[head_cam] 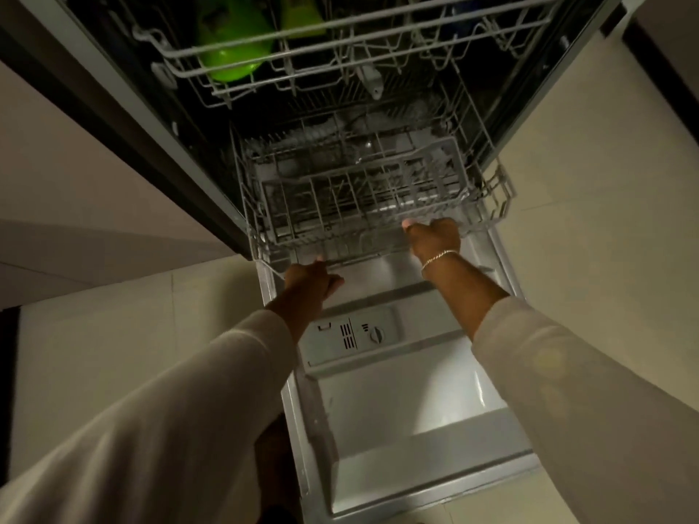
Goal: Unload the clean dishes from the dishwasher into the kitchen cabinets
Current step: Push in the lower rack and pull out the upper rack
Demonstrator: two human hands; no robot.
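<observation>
Two hands busy: our left hand [311, 278] and right hand [435, 236] both gripped the lower rack [359, 206] by its front rail, mid-frame | green dishes [230, 43] sat in the upper rack [378, 35], upper left | we figured slide it evenly, both sides together

No legible text, brand, number or sign. Grey plastic detergent dispenser [351, 336] on the open white dishwasher door [408, 402] carries dark bars and a round dial [377, 335] only (marks too small and blurred to read as characters).
</observation>
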